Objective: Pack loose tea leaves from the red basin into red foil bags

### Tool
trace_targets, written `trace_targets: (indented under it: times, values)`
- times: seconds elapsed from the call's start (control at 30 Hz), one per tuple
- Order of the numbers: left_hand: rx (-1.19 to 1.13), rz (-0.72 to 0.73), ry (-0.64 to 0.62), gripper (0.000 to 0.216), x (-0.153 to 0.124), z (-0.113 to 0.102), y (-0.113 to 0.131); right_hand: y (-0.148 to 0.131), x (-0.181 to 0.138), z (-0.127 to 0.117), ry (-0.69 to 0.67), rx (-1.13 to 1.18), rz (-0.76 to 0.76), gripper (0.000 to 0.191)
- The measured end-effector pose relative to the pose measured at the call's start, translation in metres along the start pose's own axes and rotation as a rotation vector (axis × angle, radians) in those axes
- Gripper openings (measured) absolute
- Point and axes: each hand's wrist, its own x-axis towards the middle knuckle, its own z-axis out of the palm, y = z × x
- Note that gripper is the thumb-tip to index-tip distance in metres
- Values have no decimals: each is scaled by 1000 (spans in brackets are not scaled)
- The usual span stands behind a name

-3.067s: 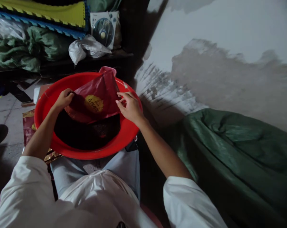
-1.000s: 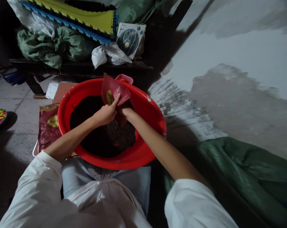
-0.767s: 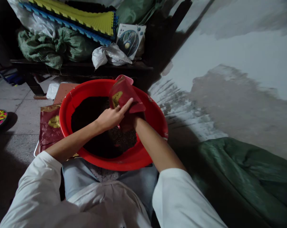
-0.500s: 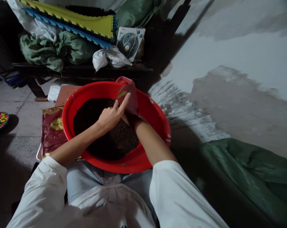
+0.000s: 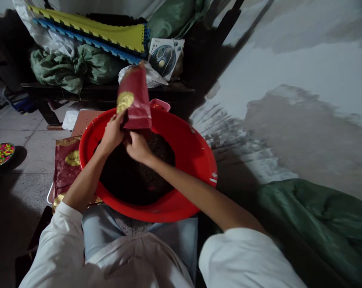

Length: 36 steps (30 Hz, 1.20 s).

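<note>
A red foil bag (image 5: 134,98) with a round gold label stands upright above the basin, its lower end between my hands. My left hand (image 5: 112,133) grips the bag's lower left side. My right hand (image 5: 137,147) holds its bottom edge, fingers curled against the foil. Below them, a wide red plastic basin (image 5: 195,168) rests in front of my lap. It holds a heap of dark granular material (image 5: 139,178), possibly tea or soil, partly hidden by my forearms. Whether the bag's mouth is open does not show.
A flat red bag with a gold label (image 5: 67,160) lies left of the basin. A pink container (image 5: 159,105) stands behind the rim. A low bench (image 5: 109,90) holds green sacks and foam mats. A green tarp (image 5: 313,212) lies along the stained wall.
The bag has risen off the basin's far side and now stands upright further left. My right arm has swung across to it, and my left hand has closed on it.
</note>
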Motion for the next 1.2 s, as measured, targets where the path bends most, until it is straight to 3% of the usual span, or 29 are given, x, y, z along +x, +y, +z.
trace_targets:
  times: [0.07,0.13,0.23,0.3,0.43,0.6,0.73,0.8,0.97,1.2]
  values:
    - [6,-20,87,81,6,-16,-11,-4,-24,4,-87,-158,-49,26]
    - [16,-36,149,76,9,-25,-17,3,-48,6,-293,-386,-63,32]
    - [18,-42,167,69,9,-27,-20,41,-56,4,-585,-641,131,51]
    - [16,-29,166,66,7,-26,-18,79,-44,-1,-690,-748,408,72]
    - [40,-21,230,68,4,-31,-11,154,-7,-12,-628,-832,793,103]
    - [76,-46,336,67,5,-41,-14,206,28,-8,-403,-586,859,124]
    - [106,-41,363,65,7,-43,-25,209,60,21,-134,-451,917,127]
    - [112,-38,345,64,7,-43,-29,202,76,36,-64,-365,923,128]
    - [104,-23,304,68,5,-42,-27,190,96,55,-95,-285,863,135]
    - [67,-62,292,70,5,-43,-19,189,95,49,-236,-243,748,137]
